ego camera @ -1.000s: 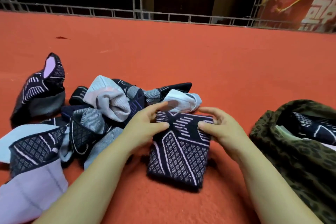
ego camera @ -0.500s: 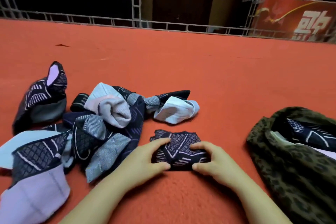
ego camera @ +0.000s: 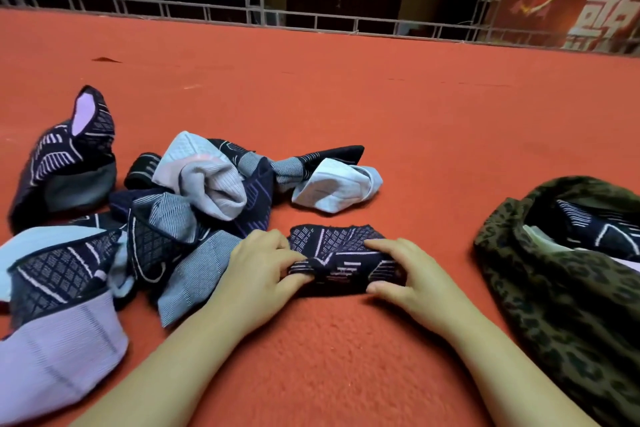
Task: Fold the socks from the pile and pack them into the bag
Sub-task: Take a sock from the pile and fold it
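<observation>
At the far left we have a dark patterned sock (ego camera: 65, 163) standing apart on the red carpet (ego camera: 381, 114), its lilac lining showing at the top. Near it, lower down, lies a lilac-cuffed sock (ego camera: 59, 350), and just to the right of these sits the sock pile (ego camera: 194, 204), a tangle of navy, striped grey and pale blue pieces, with a pale blue sock (ego camera: 337, 189) at its right edge. In front of the pile, our left hand (ego camera: 258, 274) pinches the left end of the folded sock (ego camera: 341, 255), thumb below and fingers curled over the top. Our right hand (ego camera: 407, 272) grips the right end of the same dark, lilac-lined bundle in the same manner, and the bundle rests on the carpet between pile and bag. Well to the right lies the leopard-print bag (ego camera: 554, 305), its mouth open toward us, with a packed sock (ego camera: 595, 229) of the same dark pattern visible inside.
</observation>
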A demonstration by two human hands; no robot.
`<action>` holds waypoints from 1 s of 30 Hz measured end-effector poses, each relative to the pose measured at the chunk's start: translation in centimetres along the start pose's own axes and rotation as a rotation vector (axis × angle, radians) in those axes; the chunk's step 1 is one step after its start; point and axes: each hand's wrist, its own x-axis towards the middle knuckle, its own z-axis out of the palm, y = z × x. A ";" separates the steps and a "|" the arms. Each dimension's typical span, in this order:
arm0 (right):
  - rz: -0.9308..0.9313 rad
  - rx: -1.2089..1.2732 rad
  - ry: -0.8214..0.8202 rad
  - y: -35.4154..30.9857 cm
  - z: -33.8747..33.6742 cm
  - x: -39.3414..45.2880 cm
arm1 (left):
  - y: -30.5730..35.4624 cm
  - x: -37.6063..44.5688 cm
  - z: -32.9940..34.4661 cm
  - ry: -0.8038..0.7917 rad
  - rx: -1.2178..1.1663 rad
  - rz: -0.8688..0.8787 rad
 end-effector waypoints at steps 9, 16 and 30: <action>-0.091 -0.038 0.107 -0.5 -0.3 -0.5 | 1.8 -0.7 -1.6 -0.140 -0.209 0.078; 0.080 0.306 0.173 -2.0 -0.1 -0.8 | 3.2 -0.7 -1.8 -0.268 -0.328 -0.123; 0.457 -0.452 -0.027 -1.6 0.1 -0.3 | 3.4 -0.5 0.4 -0.313 -0.074 -0.355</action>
